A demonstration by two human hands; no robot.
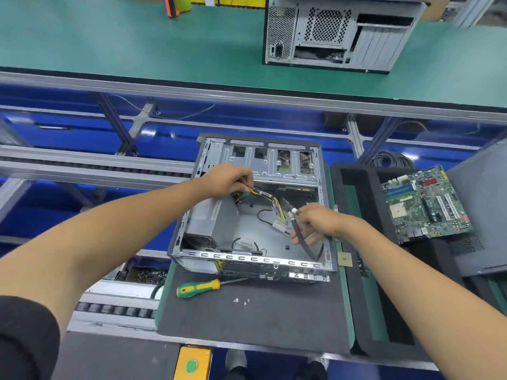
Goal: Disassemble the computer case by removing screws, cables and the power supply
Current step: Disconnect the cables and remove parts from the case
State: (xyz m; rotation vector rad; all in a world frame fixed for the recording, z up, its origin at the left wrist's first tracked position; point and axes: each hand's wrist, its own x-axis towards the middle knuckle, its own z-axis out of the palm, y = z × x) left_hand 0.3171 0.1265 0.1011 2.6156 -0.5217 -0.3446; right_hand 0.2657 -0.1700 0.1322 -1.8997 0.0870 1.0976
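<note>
Working: cables being cleared from the open case (252, 207), which lies on its side on a dark mat (255, 316) mid-bench.
Screwdriver (199, 288): green-yellow handle, on the mat just in front of the case.
Left hand (226, 180): fingers curled round the yellow-black wire bundle (267, 198) near where it leaves the power supply (204, 219), which sits in the case's left part.
Screws (241, 301): three small ones loose on the mat, near the screwdriver tip.
Right hand (315, 224): fingers closed on a black cable (300, 237) with a white end, inside the case.
Motherboard (424, 205): already out, resting on black foam at right.
Risk: pulling the bundle hard could snag a white connector on the frame edge or strain wires; judged likely if the two hands tug apart. Loose screws could roll off if the case is shifted.
Writing: a label on the power supply is too blurred to read; no brand legible.
</note>
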